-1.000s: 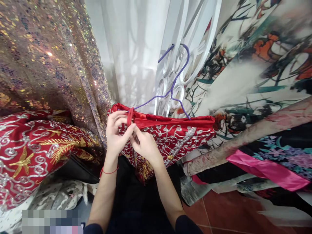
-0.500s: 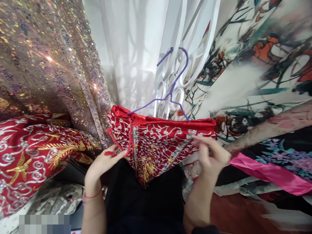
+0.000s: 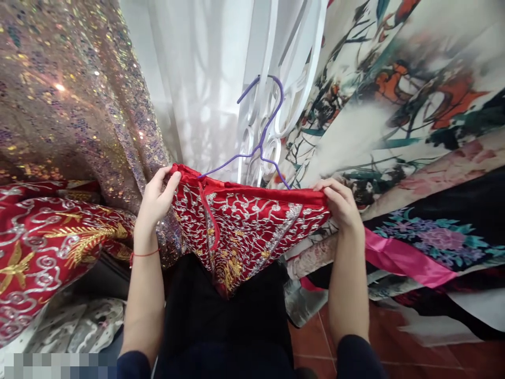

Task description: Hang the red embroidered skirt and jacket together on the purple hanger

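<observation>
Left hand (image 3: 157, 199) and right hand (image 3: 342, 204) grip the red garment (image 3: 256, 223) (already on its hanger (image 3: 263, 138)) by top corners; what remains is unclear.

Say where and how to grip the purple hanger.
Probably the purple hanger's neck, above its fork, from the near side: it's bare, whereas the hook's top runs behind white scrollwork and the lower ends reach the red embroidered garment's top edge.

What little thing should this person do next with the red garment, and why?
Perhaps raise the right hand slightly, to level the red waistband under the purple hanger. In this view the band slopes down from the left hand toward the right, and each hand has one end of it in its grip.
</observation>
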Demonstrator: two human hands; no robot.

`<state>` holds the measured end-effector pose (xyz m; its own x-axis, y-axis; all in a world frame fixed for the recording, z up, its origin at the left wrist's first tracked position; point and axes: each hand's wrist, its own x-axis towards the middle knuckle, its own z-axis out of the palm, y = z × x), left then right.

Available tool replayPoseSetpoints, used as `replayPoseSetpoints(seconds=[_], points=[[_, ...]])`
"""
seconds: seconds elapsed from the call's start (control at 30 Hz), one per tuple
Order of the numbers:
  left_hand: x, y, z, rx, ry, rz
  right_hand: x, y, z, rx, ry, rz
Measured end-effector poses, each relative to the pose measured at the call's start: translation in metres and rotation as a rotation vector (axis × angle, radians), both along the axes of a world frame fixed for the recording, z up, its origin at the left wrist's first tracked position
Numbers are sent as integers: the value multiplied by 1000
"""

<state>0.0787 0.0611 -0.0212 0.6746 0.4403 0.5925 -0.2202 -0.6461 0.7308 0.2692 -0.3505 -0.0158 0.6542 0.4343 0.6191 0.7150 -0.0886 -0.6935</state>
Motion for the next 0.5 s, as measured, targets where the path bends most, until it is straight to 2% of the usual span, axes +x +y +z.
replayPoseSetpoints(seconds=[0.1,0.2,0.33,0.5], points=[[3,5,-6,-18,-56,-56,11,1,-9,-37,87,23],[4,6,-8,-44,-115,-49,9,8,-11,29,9,-30],[5,-5,-5,-124,-199,1,-9,20,-4,157,-240,-218],[-4,-18,5,-233,-220,-29,-20,31,0,268,-562,-556]])
